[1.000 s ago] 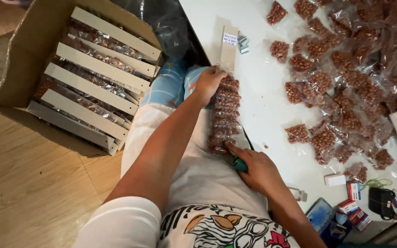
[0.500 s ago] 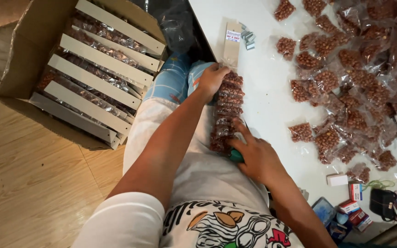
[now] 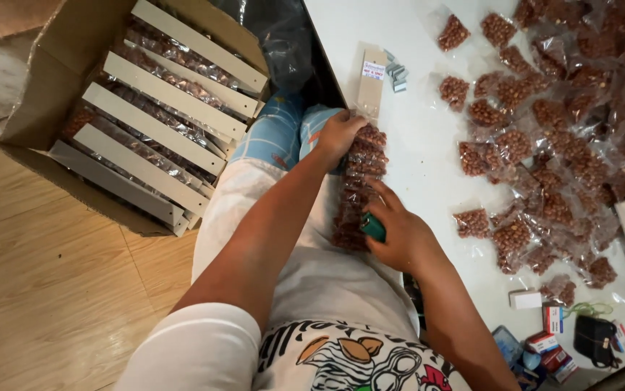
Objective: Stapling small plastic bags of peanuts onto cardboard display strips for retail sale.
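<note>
Since a second ago we have slid our right hand, still curled around a small green tool, up onto the near end of the strip of nut packets on our lap, while our left hand stays pressed flat on its far end, steadying it.

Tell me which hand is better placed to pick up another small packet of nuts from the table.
Right. The right hand, though it holds a green tool, lies beside the loose packets on the white table. The left hand presses the top of the strip of packets on the lap.
</note>
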